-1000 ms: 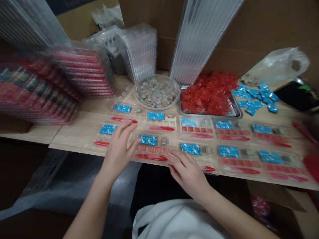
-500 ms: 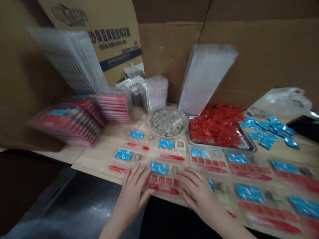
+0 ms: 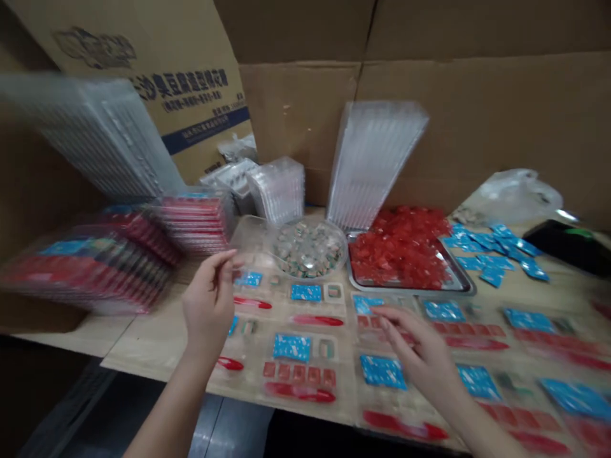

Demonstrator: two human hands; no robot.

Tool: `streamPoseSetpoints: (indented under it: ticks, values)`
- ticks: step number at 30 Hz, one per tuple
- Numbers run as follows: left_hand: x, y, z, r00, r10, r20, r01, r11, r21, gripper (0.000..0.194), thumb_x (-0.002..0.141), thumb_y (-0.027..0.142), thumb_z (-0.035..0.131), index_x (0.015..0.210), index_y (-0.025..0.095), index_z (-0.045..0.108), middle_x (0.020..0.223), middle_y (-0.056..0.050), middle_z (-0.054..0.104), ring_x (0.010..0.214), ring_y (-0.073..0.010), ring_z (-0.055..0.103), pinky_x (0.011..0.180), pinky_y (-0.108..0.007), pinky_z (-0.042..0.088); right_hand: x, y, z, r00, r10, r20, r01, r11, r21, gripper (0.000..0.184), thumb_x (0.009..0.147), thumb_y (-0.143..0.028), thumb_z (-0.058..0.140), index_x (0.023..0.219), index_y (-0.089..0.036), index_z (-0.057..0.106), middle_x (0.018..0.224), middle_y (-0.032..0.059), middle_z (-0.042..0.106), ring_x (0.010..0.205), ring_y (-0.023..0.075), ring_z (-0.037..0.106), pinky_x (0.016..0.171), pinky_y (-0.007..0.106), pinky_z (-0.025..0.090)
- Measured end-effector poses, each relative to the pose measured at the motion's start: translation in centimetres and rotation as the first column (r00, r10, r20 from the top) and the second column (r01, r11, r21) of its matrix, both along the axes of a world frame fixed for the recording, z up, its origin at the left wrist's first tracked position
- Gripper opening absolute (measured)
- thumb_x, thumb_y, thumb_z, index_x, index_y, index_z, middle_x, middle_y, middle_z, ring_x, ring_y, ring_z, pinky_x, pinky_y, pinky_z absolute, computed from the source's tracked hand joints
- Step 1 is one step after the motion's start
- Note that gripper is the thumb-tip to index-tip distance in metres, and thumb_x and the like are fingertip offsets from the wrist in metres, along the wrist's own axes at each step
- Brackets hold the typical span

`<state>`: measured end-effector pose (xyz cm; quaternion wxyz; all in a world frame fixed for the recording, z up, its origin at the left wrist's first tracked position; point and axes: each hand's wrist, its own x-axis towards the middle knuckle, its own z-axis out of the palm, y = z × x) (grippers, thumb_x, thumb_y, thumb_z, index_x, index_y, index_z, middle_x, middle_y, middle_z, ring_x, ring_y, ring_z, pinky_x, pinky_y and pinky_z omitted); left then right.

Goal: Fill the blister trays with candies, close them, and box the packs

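My left hand [image 3: 210, 296] is raised over the left part of the table, beside a clear plastic lid [image 3: 252, 232]. Its fingers are bent together at the tips; blur hides whether anything is between them. My right hand [image 3: 424, 350] hovers above the clear blister trays, thumb and forefinger a little apart, with nothing seen in it. Between the hands lies a filled tray with a blue sachet [image 3: 292, 348], red pieces [image 3: 299, 372] and red tweezers [image 3: 300, 392]. Behind it, another tray holds a blue sachet [image 3: 306, 292] and red tweezers [image 3: 317, 320].
A round tub [image 3: 310, 248] of small wrapped pieces stands behind the trays. Right of it, a metal tray [image 3: 465, 285] carries a heap of red packets [image 3: 403, 245]. Blue sachets [image 3: 491, 277] lie loose farther right. Stacks of filled packs [image 3: 95, 273] and clear trays [image 3: 375, 165] stand behind.
Both hands have lifted off the front filled tray and moved apart. The left went up and left, the right to the right over neighbouring trays. The view has shifted slightly.
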<state>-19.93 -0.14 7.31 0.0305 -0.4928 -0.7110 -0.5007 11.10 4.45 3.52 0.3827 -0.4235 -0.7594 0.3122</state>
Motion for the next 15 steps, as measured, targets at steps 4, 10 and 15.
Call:
streamPoseSetpoints:
  ticks: [4, 10, 15]
  values:
    - [6.2, -0.3, -0.2, 0.769, -0.311, 0.558, 0.473, 0.864, -0.170, 0.031, 0.084, 0.038, 0.052, 0.104, 0.017, 0.061, 0.072, 0.000, 0.060, 0.055, -0.0103, 0.055, 0.050, -0.021, 0.045, 0.5, -0.5, 1.8, 0.919, -0.090, -0.384, -0.131, 0.848, -0.513, 0.039, 0.084, -0.046, 0.050, 0.114, -0.022, 0.058, 0.104, 0.0088, 0.066, 0.080, 0.0185, 0.064, 0.059, 0.028, 0.052]
    - [12.5, 0.8, -3.9, 0.650, -0.490, 0.581, 0.748, 0.547, -0.375, 0.031, 0.088, 0.036, 0.045, 0.110, 0.020, 0.059, 0.075, 0.000, 0.061, 0.056, -0.0105, 0.055, 0.052, -0.021, 0.044, 3.6, -1.8, 0.7, 0.936, -0.160, -0.314, -0.084, 0.764, -0.640, 0.035, 0.077, -0.042, 0.059, 0.101, -0.017, 0.060, 0.074, 0.0013, 0.062, 0.054, 0.0108, 0.055, 0.045, 0.022, 0.043]
    - [15.1, 1.9, -5.3, 0.770, -0.638, 0.029, 0.580, 0.680, -0.449, 0.025, 0.083, 0.023, 0.053, 0.107, 0.021, 0.062, 0.098, -0.007, 0.064, 0.089, -0.0217, 0.060, 0.079, -0.036, 0.048, 7.9, -4.1, -2.3, 0.956, -0.177, 0.233, 0.250, 0.907, -0.340, 0.033, 0.081, -0.035, 0.054, 0.108, -0.018, 0.059, 0.065, 0.0007, 0.058, 0.059, 0.0167, 0.056, 0.057, 0.030, 0.045]
